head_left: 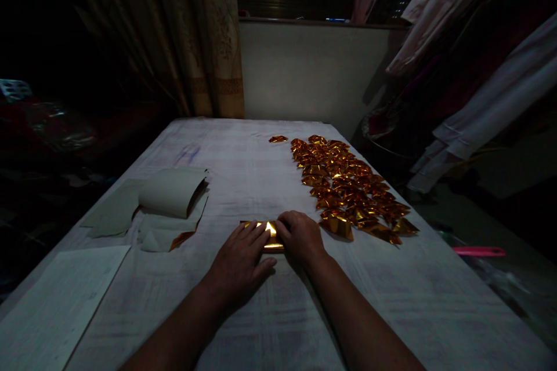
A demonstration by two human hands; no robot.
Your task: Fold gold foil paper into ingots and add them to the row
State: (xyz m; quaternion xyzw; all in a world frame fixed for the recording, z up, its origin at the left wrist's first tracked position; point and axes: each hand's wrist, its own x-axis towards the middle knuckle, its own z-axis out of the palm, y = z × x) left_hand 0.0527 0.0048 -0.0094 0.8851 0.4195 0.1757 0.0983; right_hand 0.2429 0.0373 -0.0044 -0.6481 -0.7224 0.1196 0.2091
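A folded strip of shiny gold foil paper [273,237] lies on the cloth-covered table in front of me. My left hand [243,252] rests flat on its left part, fingers stretched out and thumb apart. At the other end, my right hand [302,236] is closed with curled fingers and the thumb against the strip; part of the paper is hidden under it. Beyond my right hand is a pile of folded gold foil pieces [343,179], pointed at their ends. One single folded gold piece [278,139] sits apart at the far side.
Loose pale-backed foil sheets [172,191], some curled, lie at the left. Nearer on that side is a large white sheet [65,295]. A curtain [209,40] hangs behind the table [243,156]. Clothes [491,104] hang at the right, above a pink handle [478,251].
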